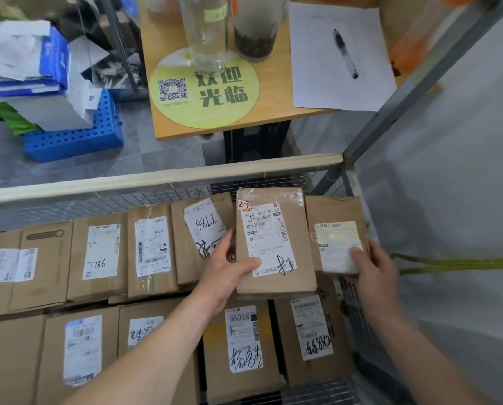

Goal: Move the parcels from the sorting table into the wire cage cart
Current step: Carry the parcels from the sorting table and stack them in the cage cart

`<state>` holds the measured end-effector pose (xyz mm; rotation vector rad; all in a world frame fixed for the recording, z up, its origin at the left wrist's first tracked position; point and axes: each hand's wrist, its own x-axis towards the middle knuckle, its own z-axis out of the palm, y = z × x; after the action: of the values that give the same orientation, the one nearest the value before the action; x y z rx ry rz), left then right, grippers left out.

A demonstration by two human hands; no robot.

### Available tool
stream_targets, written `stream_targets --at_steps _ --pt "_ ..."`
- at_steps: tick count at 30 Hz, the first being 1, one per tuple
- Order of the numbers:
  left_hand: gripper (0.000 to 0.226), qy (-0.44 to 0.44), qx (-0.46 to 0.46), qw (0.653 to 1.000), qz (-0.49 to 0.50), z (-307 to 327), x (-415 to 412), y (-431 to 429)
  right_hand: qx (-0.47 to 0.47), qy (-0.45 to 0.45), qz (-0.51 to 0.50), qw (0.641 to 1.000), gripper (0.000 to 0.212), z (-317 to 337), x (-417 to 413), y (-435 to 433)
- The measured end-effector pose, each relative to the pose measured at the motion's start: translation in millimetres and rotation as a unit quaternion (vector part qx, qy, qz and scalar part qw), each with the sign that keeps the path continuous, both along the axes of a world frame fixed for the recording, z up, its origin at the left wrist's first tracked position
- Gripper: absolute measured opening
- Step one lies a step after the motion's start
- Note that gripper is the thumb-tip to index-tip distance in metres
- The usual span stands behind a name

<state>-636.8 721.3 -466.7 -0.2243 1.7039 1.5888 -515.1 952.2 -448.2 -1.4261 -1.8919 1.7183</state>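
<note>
Two hands [230, 274], each around a parcel [273, 244]

Wire cage cart [157, 178], near: brown parcels [49, 267] label-up in two rows, packed edge to edge. Wooden table [273, 119], far: round yellow mat [203, 95] with clear bottle [206, 33] on it, cup [254, 36] just beside the bottle, paper sheet [317, 68] right, pen [345, 54] on the sheet. Floor [157, 154], far left: blue perforated crate [75, 138].

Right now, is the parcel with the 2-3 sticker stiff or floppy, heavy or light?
Probably stiff: the 2-3 parcel looks flat though the left hand grips only its lower corner. Likely light, since one hand seems to carry it. Its matte cardboard should not slip much.
</note>
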Motion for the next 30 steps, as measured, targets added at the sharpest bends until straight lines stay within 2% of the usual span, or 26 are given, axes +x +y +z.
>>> stream_targets --at_steps 12,18,22,27,30 --pt "0.081 -0.001 -0.018 1.000 -0.003 -7 -10 16 0.076 -0.010 0.007 0.997 0.033 -19 -28 4" --pt "0.078 0.004 -0.046 0.999 0.019 -13 -10 22 0.049 -0.007 0.007 0.999 0.033 -34 -39 5" --pt "0.078 0.045 -0.094 0.994 -0.014 -19 -11 27 -0.001 -0.021 -0.004 1.000 0.041 -47 -45 8" --pt "0.083 0.156 -0.213 0.961 -0.079 -31 -15 33 -0.056 -0.042 -0.011 0.997 0.038 -65 -55 13" --pt "0.088 0.266 -0.292 0.904 -0.162 -33 -11 34 -0.088 -0.058 -0.002 0.994 0.071 -78 -57 16"
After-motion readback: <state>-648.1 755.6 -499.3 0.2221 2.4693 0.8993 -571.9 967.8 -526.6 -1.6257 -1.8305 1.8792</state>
